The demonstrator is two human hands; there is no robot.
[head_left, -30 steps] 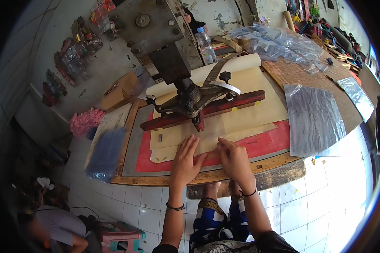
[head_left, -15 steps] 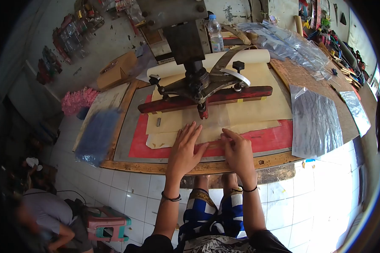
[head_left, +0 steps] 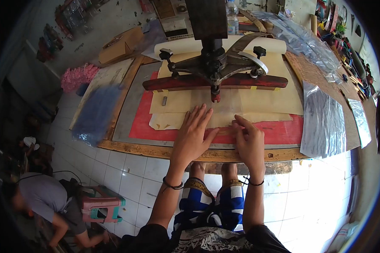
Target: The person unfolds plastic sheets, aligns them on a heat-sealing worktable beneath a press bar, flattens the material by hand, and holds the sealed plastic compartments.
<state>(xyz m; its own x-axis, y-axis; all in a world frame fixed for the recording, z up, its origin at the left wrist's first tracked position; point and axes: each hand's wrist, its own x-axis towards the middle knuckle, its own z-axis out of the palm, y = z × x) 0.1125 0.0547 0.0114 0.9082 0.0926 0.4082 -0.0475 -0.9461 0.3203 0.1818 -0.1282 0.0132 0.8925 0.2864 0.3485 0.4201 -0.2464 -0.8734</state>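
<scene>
Flat on a clear plastic sheet point(head_left: 217, 103), my left hand point(head_left: 192, 135) has its fingers spread. My right hand point(head_left: 250, 141) has thumb and forefinger pinched at the sheet's right front edge; what lies between the fingertips is too small to make out. Beneath are tan paper point(head_left: 274, 99) and a red sheet point(head_left: 147, 126). A machine head with a long dark red bar point(head_left: 181, 82) stands over the paper, just beyond my hands. A small metal piece point(head_left: 164, 100) lies on the paper at the left.
Blue plastic sheets point(head_left: 95, 114) lie at the left, near a cardboard box point(head_left: 121, 44). Clear plastic sheets point(head_left: 323, 122) lie at the right. A wooden edge point(head_left: 156, 151) runs along the table's front. A person point(head_left: 46, 194) bends beside a stool point(head_left: 101, 204) at the lower left.
The camera view has shifted, so the machine head appears higher and farther right. Both hands keep nearly the same pose and place on the sheet.
</scene>
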